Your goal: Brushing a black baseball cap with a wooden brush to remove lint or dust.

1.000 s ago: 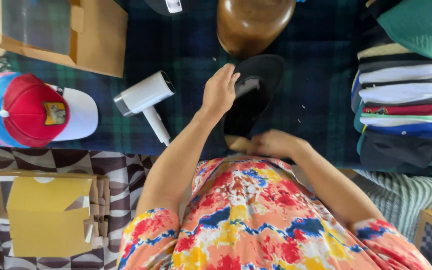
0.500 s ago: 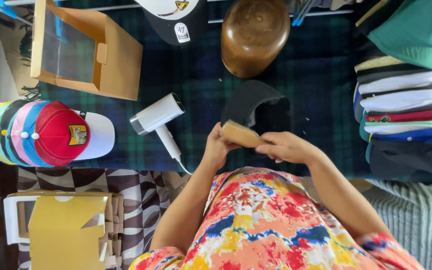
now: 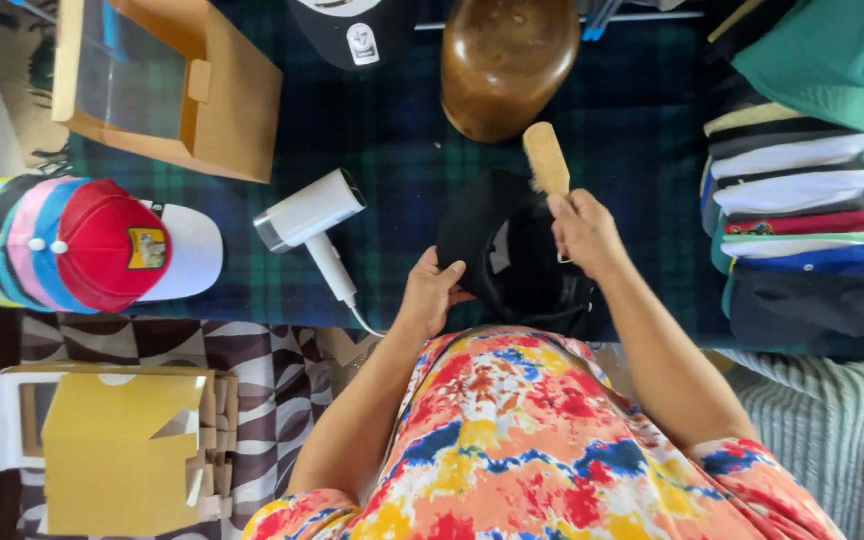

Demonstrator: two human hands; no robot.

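The left hand (image 3: 432,290) gripped the near edge of a black cap (image 3: 497,245), fingers curled over its rim, seemingly to steady it with the opening turned up. The cap lay on the plaid cloth (image 3: 402,170) close to the body, at the middle of the table. The right hand (image 3: 584,230) was closed around the handle of a wooden brush (image 3: 546,158), which pointed to twelve o'clock and sat just past the cap's far edge; that grip looked suited to sweeping the bristles across the fabric.

At ten o'clock from the cap lay a white hair dryer (image 3: 309,215), its cord trailing toward the body. At twelve o'clock stood a brown wooden dome (image 3: 508,60), near the brush tip and the closest obstacle. A cardboard box (image 3: 167,85) sat at eleven, a row of coloured caps (image 3: 82,245) at nine, and a stack of caps (image 3: 812,210) at three, well apart.
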